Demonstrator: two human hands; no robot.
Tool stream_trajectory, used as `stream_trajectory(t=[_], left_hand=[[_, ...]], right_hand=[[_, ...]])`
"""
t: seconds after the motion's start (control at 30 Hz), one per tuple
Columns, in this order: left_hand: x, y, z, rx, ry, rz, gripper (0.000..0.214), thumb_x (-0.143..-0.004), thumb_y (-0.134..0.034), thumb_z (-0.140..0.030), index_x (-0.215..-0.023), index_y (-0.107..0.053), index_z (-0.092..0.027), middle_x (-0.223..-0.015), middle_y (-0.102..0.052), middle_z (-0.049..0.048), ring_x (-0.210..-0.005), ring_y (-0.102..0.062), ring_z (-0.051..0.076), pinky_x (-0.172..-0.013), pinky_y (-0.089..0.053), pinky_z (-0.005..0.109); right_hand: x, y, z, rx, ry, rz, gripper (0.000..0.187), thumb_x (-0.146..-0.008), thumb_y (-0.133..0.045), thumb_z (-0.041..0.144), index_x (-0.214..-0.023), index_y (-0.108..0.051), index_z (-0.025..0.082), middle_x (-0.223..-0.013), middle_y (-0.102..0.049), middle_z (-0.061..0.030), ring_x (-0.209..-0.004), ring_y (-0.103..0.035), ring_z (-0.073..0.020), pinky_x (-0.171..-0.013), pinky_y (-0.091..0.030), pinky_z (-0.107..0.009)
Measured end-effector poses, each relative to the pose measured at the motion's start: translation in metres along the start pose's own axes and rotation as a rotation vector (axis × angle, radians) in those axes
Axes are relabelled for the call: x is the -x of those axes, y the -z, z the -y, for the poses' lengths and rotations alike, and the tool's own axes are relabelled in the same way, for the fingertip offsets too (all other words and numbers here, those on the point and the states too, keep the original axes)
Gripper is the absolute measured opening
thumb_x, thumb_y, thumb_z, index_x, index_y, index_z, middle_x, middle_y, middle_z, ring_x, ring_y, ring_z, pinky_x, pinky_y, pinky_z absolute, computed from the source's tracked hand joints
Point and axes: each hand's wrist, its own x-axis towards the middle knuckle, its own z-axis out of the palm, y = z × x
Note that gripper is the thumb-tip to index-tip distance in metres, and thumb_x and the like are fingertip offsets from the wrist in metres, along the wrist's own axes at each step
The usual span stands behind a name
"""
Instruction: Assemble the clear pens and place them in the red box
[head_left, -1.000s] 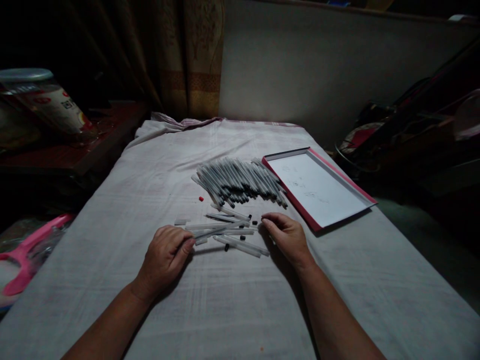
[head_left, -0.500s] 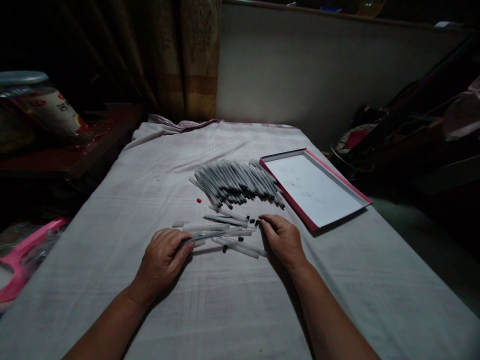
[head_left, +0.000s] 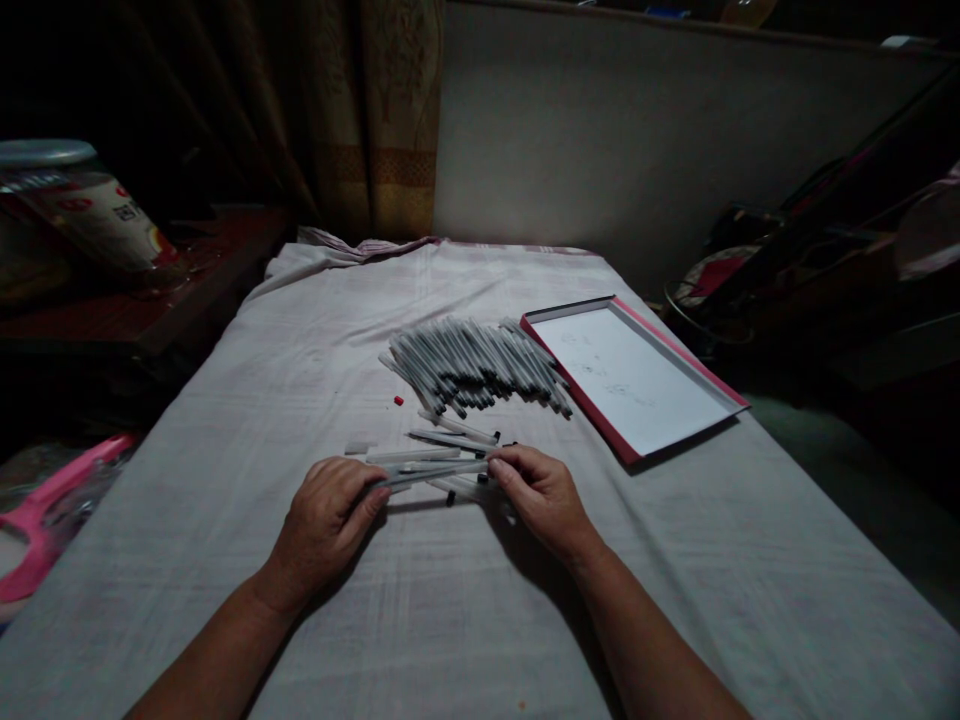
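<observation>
My left hand (head_left: 330, 515) is closed around one end of a clear pen (head_left: 416, 476), which points right over several loose pens. At the pen's far end, the thumb and fingertips of my right hand (head_left: 544, 497) are pinched together; whatever is between them is hidden. Small black plugs (head_left: 451, 497) lie among the loose clear pen tubes (head_left: 420, 454) beneath and beside my hands. Just beyond, a large pile of pens (head_left: 472, 360) with black ends fans out on the cloth. A small red plug (head_left: 398, 400) lies left of the pile.
A shallow red-edged box lid (head_left: 637, 380), white inside, touches the pile's right side. Everything rests on a pale checked cloth (head_left: 420, 620). A large jar (head_left: 82, 215) stands on a dark red table at left, with a pink plastic thing (head_left: 45, 510) below.
My right hand has moved left and slightly toward me, from the black plugs to the end of the pen. My left hand has kept its place and its hold on the pen.
</observation>
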Motion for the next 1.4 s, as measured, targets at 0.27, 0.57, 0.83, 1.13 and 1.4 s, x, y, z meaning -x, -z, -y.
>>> stream_trajectory(t=[0.27,0.57,0.83,1.13,1.4], left_hand=[[0.007,0.030,0.046,-0.238,0.238,-0.055,0.029,-0.093,-0.049,-0.046,-0.092,-0.065,-0.022,-0.086,-0.072,0.0057,-0.082,-0.067,0.024,-0.080,-0.049,0.038],[0.006,0.025,0.043,-0.208,0.223,-0.072,0.032,-0.093,-0.048,-0.047,-0.092,-0.065,-0.021,-0.083,-0.072,0.0052,-0.078,-0.067,0.023,-0.076,-0.050,0.036],[0.006,0.008,0.015,-0.067,0.044,-0.047,0.019,-0.095,-0.052,-0.036,-0.099,-0.063,-0.022,-0.085,-0.071,0.0030,-0.080,-0.066,0.020,-0.079,-0.049,0.034],[0.001,0.001,-0.001,-0.030,-0.094,-0.010,0.012,-0.096,-0.054,-0.027,-0.104,-0.059,-0.019,-0.087,-0.069,0.0037,-0.083,-0.063,0.018,-0.080,-0.048,0.032],[-0.002,0.005,-0.002,0.064,-0.085,0.037,0.016,-0.097,-0.052,-0.029,-0.099,-0.065,-0.020,-0.080,-0.070,0.0025,-0.075,-0.063,0.016,-0.077,-0.048,0.031]], right_hand=[[-0.013,0.032,-0.017,0.101,-0.193,-0.194,0.033,-0.076,-0.061,0.047,-0.070,-0.071,0.016,-0.063,-0.068,-0.0041,-0.063,-0.063,-0.0196,-0.060,-0.048,-0.028],[-0.009,0.027,-0.018,0.338,-0.121,-0.065,0.028,-0.080,-0.055,0.040,-0.073,-0.073,0.020,-0.072,-0.074,-0.0054,-0.069,-0.067,-0.0210,-0.067,-0.050,-0.030],[-0.003,0.018,-0.006,0.376,0.006,-0.050,0.034,-0.088,-0.050,0.042,-0.070,-0.068,0.020,-0.064,-0.067,-0.0038,-0.061,-0.062,-0.0167,-0.060,-0.044,-0.025],[0.002,-0.003,0.006,0.097,-0.051,0.164,0.039,-0.088,-0.049,0.042,-0.058,-0.059,0.018,-0.052,-0.051,0.0021,-0.052,-0.049,-0.0117,-0.052,-0.036,-0.023],[-0.001,-0.005,0.011,-0.083,-0.143,0.089,0.037,-0.082,-0.058,0.045,-0.058,-0.061,0.017,-0.050,-0.049,0.0030,-0.049,-0.045,-0.0110,-0.050,-0.038,-0.023]])
